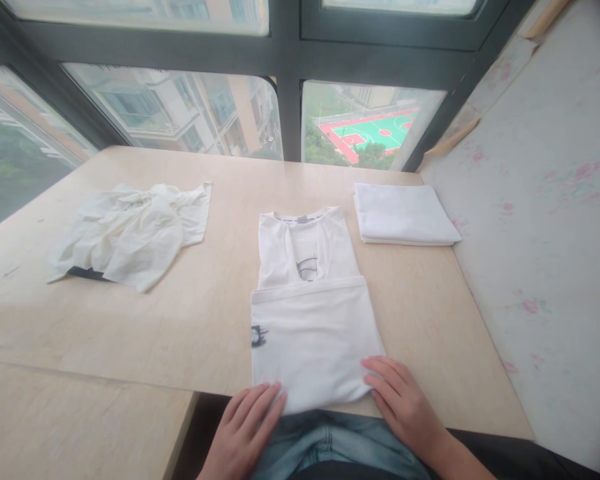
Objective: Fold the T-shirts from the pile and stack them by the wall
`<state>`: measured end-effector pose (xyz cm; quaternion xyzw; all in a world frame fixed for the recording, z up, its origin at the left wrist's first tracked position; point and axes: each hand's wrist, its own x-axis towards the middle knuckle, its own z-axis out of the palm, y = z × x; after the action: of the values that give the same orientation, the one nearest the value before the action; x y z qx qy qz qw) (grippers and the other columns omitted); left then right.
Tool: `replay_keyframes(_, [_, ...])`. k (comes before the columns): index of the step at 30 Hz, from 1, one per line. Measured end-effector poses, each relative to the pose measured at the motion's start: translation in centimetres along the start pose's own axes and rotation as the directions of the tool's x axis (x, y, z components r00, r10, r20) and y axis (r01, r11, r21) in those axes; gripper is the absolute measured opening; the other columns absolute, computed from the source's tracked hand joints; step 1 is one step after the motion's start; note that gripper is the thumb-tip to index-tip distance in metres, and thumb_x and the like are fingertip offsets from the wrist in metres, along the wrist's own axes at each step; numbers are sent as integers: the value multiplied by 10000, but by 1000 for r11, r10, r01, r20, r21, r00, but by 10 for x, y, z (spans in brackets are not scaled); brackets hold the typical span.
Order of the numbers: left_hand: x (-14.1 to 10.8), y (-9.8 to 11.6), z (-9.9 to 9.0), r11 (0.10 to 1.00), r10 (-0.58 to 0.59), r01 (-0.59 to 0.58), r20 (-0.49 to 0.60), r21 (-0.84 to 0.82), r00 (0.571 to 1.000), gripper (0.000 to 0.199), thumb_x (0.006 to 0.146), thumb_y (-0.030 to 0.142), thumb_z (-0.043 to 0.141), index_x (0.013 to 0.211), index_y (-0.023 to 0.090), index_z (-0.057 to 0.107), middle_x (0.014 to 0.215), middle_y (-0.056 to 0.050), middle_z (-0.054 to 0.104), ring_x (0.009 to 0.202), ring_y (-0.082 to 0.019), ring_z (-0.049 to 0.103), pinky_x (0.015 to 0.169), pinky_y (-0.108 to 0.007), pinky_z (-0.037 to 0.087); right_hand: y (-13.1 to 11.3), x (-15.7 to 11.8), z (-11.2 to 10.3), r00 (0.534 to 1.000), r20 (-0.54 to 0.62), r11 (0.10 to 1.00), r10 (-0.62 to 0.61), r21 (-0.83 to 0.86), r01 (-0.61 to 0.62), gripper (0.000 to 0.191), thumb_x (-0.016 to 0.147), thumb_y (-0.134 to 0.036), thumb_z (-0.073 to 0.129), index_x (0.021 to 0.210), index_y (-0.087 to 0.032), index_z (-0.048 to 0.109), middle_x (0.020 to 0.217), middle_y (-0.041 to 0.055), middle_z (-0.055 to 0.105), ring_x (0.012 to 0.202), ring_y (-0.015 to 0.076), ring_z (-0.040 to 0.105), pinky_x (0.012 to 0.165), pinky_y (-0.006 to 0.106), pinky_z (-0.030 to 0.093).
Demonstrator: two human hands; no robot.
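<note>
A white T-shirt (pixel 315 327) lies in front of me with its sides turned in and its lower part folded up over the middle. Its neckline points toward the window, and dark prints show at the chest and on the left edge of the folded part. My left hand (pixel 253 420) rests on the near left corner of the shirt, fingers stretched out. On the near right corner lies my right hand (pixel 400 403), its fingers also extended and slightly apart. Neither hand grips the cloth.
A crumpled cream-white garment (pixel 140 233) with a dark patch lies at the left on the pale tabletop (pixel 220 267). Folded white cloth (pixel 405 213) sits at the back right, close to the flowered wall (pixel 545 233). Dark window frames (pixel 290 120) stand behind the table.
</note>
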<state>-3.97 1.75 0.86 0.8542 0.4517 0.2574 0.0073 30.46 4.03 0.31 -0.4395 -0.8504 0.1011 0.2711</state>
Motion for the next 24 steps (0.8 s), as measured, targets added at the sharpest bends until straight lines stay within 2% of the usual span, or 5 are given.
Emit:
replay_keyframes(7, [-33, 4, -9, 993, 84, -88, -44, -80, 995, 366, 972, 69, 411, 1137, 195, 712, 1067, -68, 760, 1056, -192, 669, 1025, -376, 432, -19, -35, -10, 989, 81, 992, -126, -9, 127, 263, 897, -69, 497, 1091, -145, 658, 1299, 122, 645, 1257, 254, 559, 989, 402, 502])
replay_keyframes(11, [-34, -2, -10, 999, 39, -41, -67, -29, 997, 399, 911, 3, 449, 1131, 212, 708, 1113, -65, 753, 1098, -200, 665, 1060, -404, 424, -15, -38, -13, 983, 95, 983, -158, -74, 165, 360, 873, -35, 485, 1155, -169, 664, 1299, 88, 658, 1258, 241, 568, 1002, 412, 484])
replay_keyframes(15, [-25, -10, -19, 997, 72, -72, -25, -14, 997, 390, 850, -28, 516, 1114, 197, 694, 1084, -59, 756, 1064, -196, 675, 1044, -405, 448, -7, -28, -20, 993, 28, 993, -117, 5, 117, 340, 875, -13, 481, 1107, -176, 669, 1175, 68, 715, 1148, 197, 637, 1005, 394, 500])
replay_keyframes(19, [-6, -8, -44, 996, -9, 7, -22, -89, 1000, 300, 850, 44, 562, 1072, 205, 687, 999, -42, 750, 952, -172, 693, 993, -352, 501, -6, -11, -42, 999, 13, 994, -29, 102, 27, 324, 902, -52, 489, 1130, -192, 672, 1059, 52, 743, 1021, 161, 692, 941, 315, 559])
replay_keyframes(24, [20, 3, -91, 969, -127, 110, -64, -220, 990, 259, 848, 100, 601, 1043, 240, 697, 973, -35, 747, 930, -185, 705, 925, -303, 555, -21, 17, -96, 1000, 15, 980, 22, 196, -25, 303, 883, -83, 550, 1102, -235, 696, 973, 28, 751, 915, 139, 717, 848, 227, 588])
